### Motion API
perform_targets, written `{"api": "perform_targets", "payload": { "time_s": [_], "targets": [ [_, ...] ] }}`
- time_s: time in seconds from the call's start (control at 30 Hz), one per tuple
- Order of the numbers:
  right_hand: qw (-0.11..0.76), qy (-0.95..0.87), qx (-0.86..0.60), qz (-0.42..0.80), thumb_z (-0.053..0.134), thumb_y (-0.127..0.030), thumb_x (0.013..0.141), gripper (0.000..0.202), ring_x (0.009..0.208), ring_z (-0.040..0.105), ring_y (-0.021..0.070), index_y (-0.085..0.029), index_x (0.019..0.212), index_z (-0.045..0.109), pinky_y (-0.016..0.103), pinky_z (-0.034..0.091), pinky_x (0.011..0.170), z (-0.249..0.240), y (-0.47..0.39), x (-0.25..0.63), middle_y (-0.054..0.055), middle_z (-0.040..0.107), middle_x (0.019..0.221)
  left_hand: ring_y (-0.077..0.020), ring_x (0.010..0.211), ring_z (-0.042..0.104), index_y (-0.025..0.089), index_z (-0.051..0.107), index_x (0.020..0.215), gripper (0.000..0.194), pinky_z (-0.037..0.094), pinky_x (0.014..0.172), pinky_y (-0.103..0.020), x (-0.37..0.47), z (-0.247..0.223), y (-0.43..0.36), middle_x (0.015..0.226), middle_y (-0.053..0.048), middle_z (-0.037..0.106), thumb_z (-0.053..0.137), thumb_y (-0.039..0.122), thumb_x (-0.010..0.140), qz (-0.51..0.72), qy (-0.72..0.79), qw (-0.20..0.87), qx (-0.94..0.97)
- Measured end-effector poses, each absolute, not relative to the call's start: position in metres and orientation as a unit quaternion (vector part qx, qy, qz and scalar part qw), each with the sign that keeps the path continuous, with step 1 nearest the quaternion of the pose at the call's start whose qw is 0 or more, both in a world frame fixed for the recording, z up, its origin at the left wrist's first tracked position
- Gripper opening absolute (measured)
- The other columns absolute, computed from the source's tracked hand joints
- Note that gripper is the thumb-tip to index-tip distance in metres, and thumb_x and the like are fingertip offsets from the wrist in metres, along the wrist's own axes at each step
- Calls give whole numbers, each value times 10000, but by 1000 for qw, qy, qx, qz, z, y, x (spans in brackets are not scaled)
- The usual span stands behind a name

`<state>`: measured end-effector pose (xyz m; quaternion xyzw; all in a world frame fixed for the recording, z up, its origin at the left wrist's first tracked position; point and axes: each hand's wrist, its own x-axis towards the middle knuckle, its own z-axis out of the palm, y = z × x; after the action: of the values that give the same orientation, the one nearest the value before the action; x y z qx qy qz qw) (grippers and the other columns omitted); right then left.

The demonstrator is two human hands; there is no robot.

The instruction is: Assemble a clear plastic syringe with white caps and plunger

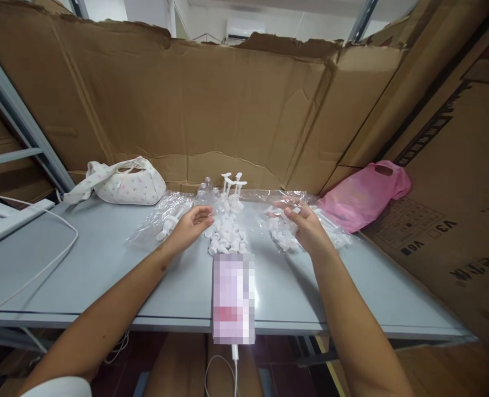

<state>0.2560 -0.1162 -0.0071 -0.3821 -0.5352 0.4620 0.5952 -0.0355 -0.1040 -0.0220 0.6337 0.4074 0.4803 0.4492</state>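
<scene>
My left hand (192, 225) is beside a pile of small white plastic caps (225, 234), its fingers loosely curled, the thumb apart from them, nothing visible in it. To the right, my right hand (306, 223) is at a clear plastic bag (283, 234) of white plastic pieces, fingers stretched out and partly behind the film. Behind the pile stand white pieces with long stems and flat tops (234, 190). Several clear small bottles (206, 190) are to their left. Another clear bag (164, 220) with white parts lies by my left wrist.
A phone (234, 298), its screen blurred out, lies at the front edge of the grey table (103, 264) with a cable plugged in. A white patterned pouch (130, 184), a pink bag (364, 198) and a power strip (12, 220) are around. Cardboard (227, 105) walls the back.
</scene>
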Motion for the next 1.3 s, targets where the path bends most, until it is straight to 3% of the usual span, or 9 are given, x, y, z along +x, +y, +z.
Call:
{"api": "perform_targets", "payload": {
  "time_s": [0.17,0.37,0.53,0.7,1.07,1.3],
  "targets": [
    [540,-569,-365,501,746,-423,715,558,1035,666,278,-344,1226,536,340,560,671,-4,-122,256,47,616,1282,-214,1117,586,196,459,826,273,436,965,-394,-29,-31,-102,1233,-104,592,595,432,815,486,422,541,541],
    [578,-558,-324,500,741,-571,647,693,1268,503,237,-407,1282,517,359,498,941,-2,-122,259,-5,490,1423,-218,1100,611,201,425,802,210,475,947,-404,-29,-29,-105,1312,-109,547,573,340,854,516,395,597,471],
    [563,-556,-305,531,727,-644,600,705,1170,558,257,-376,1235,578,465,461,1001,-4,-120,254,4,532,1366,-245,1095,625,183,430,775,166,476,974,-441,-28,-27,-106,1321,-142,540,555,251,862,517,379,640,424],
    [535,-569,-253,571,720,-721,511,835,1094,589,268,-383,1256,553,530,461,974,-4,-123,248,9,643,1163,-267,1089,629,182,423,765,156,489,966,-464,-28,-27,-106,1330,-159,532,526,221,875,509,363,663,411],
    [472,-612,-303,558,715,-459,748,739,1194,568,291,-367,1404,387,503,468,995,-24,-119,233,84,403,1459,-210,965,646,184,431,742,166,500,958,-483,-25,-28,-106,1294,-138,566,562,197,842,504,359,680,394],
    [448,-629,-315,552,707,-440,766,686,1089,637,264,-354,1382,418,482,503,944,-27,-120,222,110,483,1407,-209,983,634,179,434,754,146,500,956,-478,-24,-26,-109,1289,-140,558,542,187,852,499,350,687,395]
  ]
}}
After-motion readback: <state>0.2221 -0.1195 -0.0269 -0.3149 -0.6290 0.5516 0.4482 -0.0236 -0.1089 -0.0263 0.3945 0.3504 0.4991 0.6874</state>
